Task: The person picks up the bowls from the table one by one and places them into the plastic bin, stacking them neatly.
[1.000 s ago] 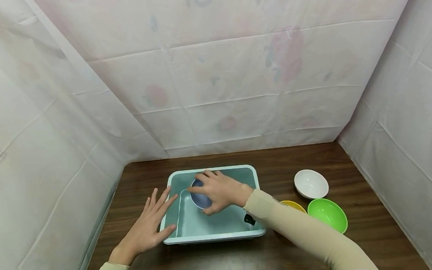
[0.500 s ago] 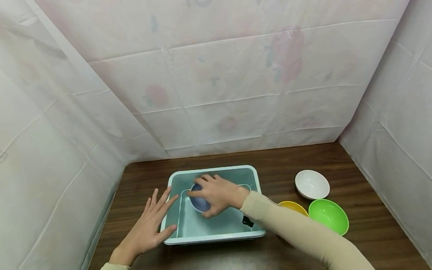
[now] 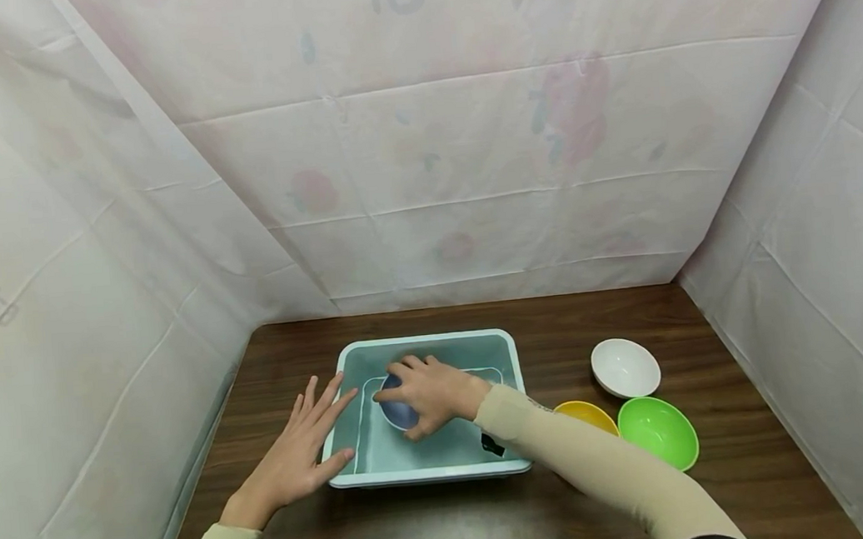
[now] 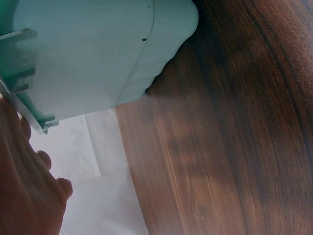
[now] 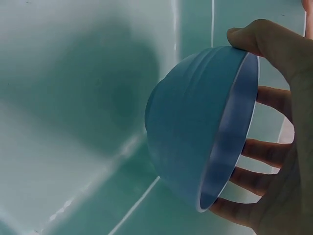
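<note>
A blue bowl [image 3: 395, 414] is inside the pale green plastic basin [image 3: 434, 474], toward its left side. My right hand [image 3: 434, 393] reaches over the basin and grips this bowl by the rim. In the right wrist view the bowl [image 5: 188, 117] shows its ribbed outer wall, the thumb on one side of the rim and the fingers spread along the other; its shadow falls on the basin floor. My left hand [image 3: 294, 450] lies along the basin's left rim with fingers straight and spread. In the left wrist view the basin's outer wall [image 4: 88, 58] stands right by those fingers.
To the right on the dark wooden table [image 3: 449, 523] sit a white bowl [image 3: 625, 368], a green bowl [image 3: 659, 433] and a yellow bowl [image 3: 587, 414], the last partly covered by my right sleeve. White cloth walls [image 3: 475, 241] enclose the back and sides.
My right hand and the blue bowl have shifted slightly toward the near side of the basin and a little left. My left hand has stayed in place at the rim.
</note>
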Tool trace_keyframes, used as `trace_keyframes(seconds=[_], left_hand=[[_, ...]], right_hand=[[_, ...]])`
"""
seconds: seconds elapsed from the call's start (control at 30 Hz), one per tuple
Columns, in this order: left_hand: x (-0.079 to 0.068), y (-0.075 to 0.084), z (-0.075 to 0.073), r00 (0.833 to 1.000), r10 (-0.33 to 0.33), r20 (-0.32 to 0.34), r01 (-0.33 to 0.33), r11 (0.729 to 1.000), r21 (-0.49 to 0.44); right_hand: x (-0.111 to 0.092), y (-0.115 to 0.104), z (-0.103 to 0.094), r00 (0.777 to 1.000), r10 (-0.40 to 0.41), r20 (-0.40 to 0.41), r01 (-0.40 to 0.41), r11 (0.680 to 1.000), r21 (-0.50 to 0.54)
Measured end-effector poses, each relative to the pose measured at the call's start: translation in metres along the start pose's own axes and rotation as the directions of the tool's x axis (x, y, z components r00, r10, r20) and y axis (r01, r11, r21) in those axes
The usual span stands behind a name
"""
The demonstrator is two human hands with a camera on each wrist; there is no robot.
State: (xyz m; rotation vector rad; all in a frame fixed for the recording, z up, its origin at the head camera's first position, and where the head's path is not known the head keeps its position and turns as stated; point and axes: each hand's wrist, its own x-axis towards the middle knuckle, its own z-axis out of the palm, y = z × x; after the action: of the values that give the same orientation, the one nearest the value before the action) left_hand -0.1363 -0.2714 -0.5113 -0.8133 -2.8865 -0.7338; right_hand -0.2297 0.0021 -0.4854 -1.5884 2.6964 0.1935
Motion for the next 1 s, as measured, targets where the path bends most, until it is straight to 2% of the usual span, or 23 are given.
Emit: trace_keyframes(seconds=[0.2, 0.6, 1.0], left_hand=[[0.001, 0.000, 0.000, 1.000, 0.002, 0.004, -0.002, 1.000, -0.003], [0.001, 0.001, -0.001, 1.000, -0.006, 0.015, 0.006, 1.000, -0.006], [0.000, 0.001, -0.001, 1.000, -0.012, 0.011, 0.012, 1.000, -0.003]], right_hand=[[0.003, -0.001, 0.005, 1.000, 0.001, 0.014, -0.001, 1.000, 0.007], [0.007, -0.002, 0.017, 0.997, -0.026, 0.066, 0.031, 0.997, -0.068], [0.010, -0.005, 0.022, 0.994, -0.037, 0.103, 0.043, 0.997, -0.064]])
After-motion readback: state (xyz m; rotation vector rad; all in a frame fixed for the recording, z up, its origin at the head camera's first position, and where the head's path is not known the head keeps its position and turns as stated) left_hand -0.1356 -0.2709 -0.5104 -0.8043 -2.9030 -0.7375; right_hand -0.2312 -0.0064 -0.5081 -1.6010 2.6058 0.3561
